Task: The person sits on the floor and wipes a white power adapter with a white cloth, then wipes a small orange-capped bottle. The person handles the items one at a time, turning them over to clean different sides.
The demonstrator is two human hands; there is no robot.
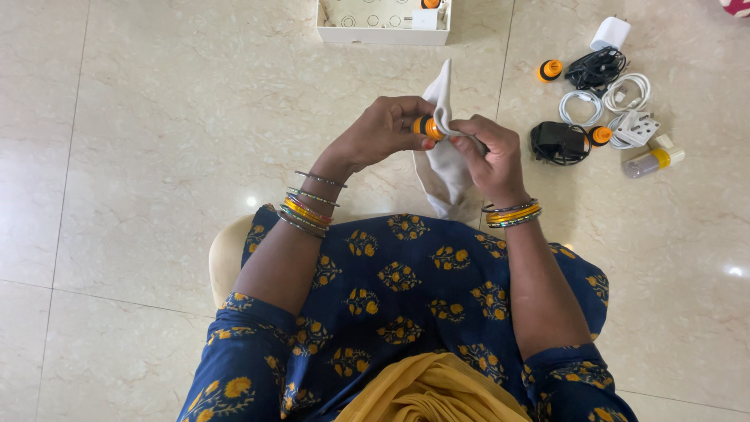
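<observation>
— What do we see in the hands?
— The left hand (383, 131) pinches a small orange cap-like piece (427, 126) at its fingertips, above the lap. The right hand (488, 152) has its fingers closed on a white cloth (447, 168), pressed against that piece.
— And around us?
— On the floor (156, 156) to the right we see chargers (558, 142), white cables (582, 105) and more orange pieces (550, 70). A white box (383, 23) sits ahead.

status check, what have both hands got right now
Left hand grip shut on small orange-and-black part. Right hand grip shut on white cloth, wrapped over the part. Chargers and cables on floor, clear of hands.
</observation>
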